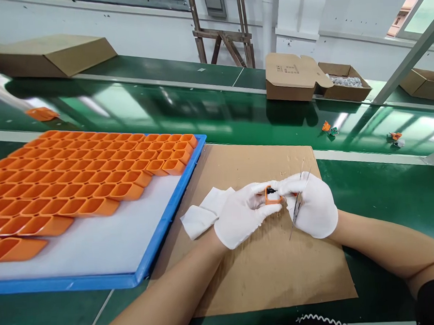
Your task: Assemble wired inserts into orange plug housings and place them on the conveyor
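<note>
Both hands wear white gloves and meet over a sheet of brown cardboard (pixel 273 266). Between the thumb and fingers of my left hand (pixel 241 212) is a small orange plastic housing (pixel 273 201), its open end showing something black inside. My right hand (pixel 310 206) has its fingertips at the housing's right side and also holds thin metal tweezers (pixel 297 209) slanting across the palm. What the right fingertips pinch at the housing is mostly hidden. A crumpled white cloth (pixel 203 216) lies beside my left hand.
At left, a blue-rimmed tray (pixel 165 221) holds rows of orange housings (pixel 75 177). Behind runs a shiny green conveyor belt (pixel 214 114) carrying small orange and green parts (pixel 330 128). Cardboard boxes (pixel 292 76) stand on the far ledge. A coiled white cord (pixel 323 319) hangs at the front edge.
</note>
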The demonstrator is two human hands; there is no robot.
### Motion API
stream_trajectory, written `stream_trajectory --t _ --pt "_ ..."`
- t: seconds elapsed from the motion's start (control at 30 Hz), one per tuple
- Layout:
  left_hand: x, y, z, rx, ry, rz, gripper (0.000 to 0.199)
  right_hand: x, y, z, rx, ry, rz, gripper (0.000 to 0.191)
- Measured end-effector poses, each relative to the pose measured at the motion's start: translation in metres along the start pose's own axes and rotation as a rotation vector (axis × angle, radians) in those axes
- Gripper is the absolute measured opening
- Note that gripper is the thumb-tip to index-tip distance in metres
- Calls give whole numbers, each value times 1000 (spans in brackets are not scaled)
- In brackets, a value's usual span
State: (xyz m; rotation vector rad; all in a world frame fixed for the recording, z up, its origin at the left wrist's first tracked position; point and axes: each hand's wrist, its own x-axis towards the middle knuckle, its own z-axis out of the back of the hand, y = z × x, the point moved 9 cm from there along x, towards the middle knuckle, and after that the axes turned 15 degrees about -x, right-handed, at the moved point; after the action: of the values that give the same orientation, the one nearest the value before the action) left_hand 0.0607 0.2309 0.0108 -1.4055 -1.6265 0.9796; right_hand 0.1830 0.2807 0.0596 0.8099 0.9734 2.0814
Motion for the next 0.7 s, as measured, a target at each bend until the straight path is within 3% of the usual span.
stream_trajectory --t 0.07,0.17,0.43,0.7 --pt "0 2 -1 0 15 17 37 -5 -2 7 -68 -110 61 3" --pt "0 1 -4 -27 50 10 33 -10 1 9 -98 -152 132 11" --pt "-2 3 -2 -40 71 40 31 -10 20 18 -64 -211 171 13" --pt "-1 5 -4 -98 104 82 34 -12 8 13 72 -160 96 14"
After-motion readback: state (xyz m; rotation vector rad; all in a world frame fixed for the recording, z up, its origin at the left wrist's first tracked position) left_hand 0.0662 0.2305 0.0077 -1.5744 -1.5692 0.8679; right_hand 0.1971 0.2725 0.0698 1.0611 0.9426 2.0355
